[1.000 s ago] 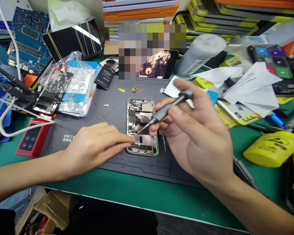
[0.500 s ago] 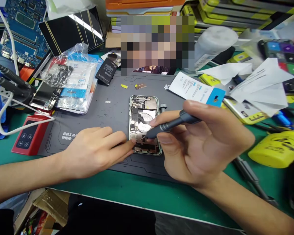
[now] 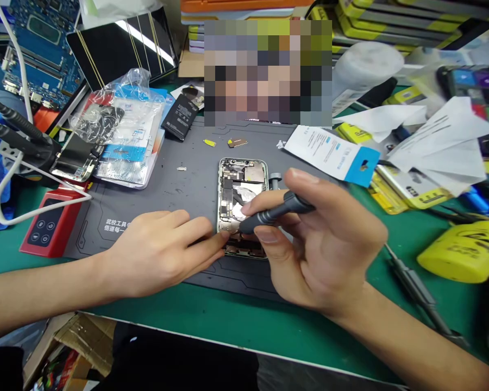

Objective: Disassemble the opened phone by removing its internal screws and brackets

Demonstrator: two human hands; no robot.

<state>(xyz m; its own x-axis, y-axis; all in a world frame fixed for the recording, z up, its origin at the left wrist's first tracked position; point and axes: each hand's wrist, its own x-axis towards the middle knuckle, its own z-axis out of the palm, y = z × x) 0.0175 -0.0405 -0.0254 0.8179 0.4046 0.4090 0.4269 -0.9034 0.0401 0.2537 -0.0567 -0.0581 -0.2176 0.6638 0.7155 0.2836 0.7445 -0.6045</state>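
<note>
Opened phone (image 3: 256,175), innards exposed

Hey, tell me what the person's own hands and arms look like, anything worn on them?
The left hand and right hand are ungloved, with no ring, watch or bracelet showing. Both forearms are bare, with no sleeve in view.

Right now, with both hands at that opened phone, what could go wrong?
The screwdriver in the right hand might slip and poke the fingertips of the left hand, which are very close to its working end.

A slip could also scratch the exposed parts inside the opened phone.

The small silvery piece lying loose on the mat could be knocked away and lost.
</note>
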